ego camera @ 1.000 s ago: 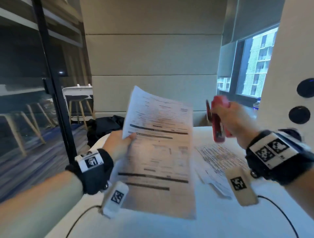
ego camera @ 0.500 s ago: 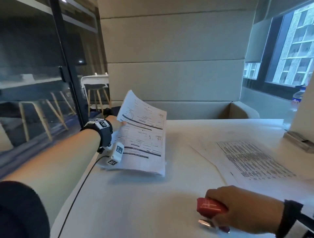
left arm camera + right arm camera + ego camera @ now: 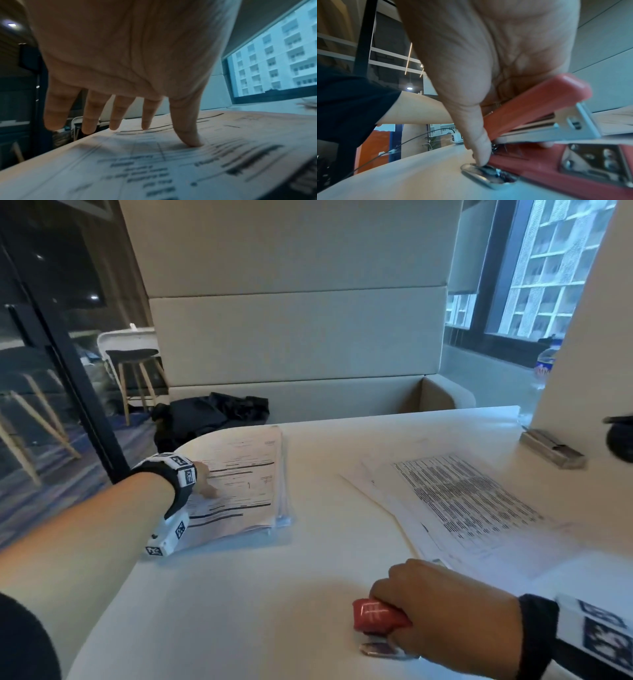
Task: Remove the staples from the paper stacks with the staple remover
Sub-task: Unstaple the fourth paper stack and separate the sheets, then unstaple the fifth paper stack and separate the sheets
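A stapled paper stack [image 3: 246, 474] lies flat at the table's left edge. My left hand [image 3: 202, 477] rests on its near left part with fingers straight; in the left wrist view the thumb tip [image 3: 190, 140] presses the top sheet [image 3: 171, 162]. Near the front of the white table [image 3: 274, 594], my right hand [image 3: 442, 604] grips the red stapler-style staple remover [image 3: 375, 614]. Its base lies on the tabletop, with the metal tab [image 3: 481, 174] at its rear end under my thumb. The red body [image 3: 539, 102] angles up from the base.
Loose printed sheets [image 3: 455, 501] are spread over the table's right half. A small metal object [image 3: 551, 448] lies at the far right by a white panel. A black bag [image 3: 212, 412] sits on the bench behind. A black glass-partition frame [image 3: 68, 392] stands left.
The left hand lowered the paper stack from the air flat onto the table and opened on it. The right hand brought the red tool down to the front of the table.
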`<state>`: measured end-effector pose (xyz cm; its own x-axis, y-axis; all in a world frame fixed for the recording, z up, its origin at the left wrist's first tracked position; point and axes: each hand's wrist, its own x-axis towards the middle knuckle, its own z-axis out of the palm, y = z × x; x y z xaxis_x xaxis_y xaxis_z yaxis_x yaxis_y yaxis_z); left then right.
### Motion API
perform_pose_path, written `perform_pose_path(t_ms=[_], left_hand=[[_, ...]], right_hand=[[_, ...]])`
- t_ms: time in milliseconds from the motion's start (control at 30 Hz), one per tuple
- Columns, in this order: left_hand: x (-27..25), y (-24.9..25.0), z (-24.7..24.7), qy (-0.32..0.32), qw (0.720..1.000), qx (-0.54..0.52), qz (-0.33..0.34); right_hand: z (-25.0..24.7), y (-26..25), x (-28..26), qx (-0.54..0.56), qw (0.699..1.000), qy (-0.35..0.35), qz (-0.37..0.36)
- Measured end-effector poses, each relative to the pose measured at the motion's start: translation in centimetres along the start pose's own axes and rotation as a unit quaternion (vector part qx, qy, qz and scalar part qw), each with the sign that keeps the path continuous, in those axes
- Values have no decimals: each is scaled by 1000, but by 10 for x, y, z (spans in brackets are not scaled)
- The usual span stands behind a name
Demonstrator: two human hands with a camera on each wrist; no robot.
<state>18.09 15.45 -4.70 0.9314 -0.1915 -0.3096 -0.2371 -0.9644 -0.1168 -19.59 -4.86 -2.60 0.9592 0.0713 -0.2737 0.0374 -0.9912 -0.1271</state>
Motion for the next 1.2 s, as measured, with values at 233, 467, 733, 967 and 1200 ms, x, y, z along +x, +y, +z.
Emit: perform_pose_path(t_ms=[233,467,733,967,1200], left_hand=[[-42,68,-16,85,989,34,112],[-103,178,-19,59,950,-25,305],[-109,250,-12,24,949,-38,313],[-94,255,-4,-2,967,-12,255],[-77,243,-10,20,972,-65,224]], right_hand=[[1,1,-1,3,999,-31,26],[-44,60,11,25,995,6,95],[-31,117,-7,-45,983,-114,136],[-27,120,-10,-34,987,-106,114],[-25,122,-9,-17,988,-102,116]])
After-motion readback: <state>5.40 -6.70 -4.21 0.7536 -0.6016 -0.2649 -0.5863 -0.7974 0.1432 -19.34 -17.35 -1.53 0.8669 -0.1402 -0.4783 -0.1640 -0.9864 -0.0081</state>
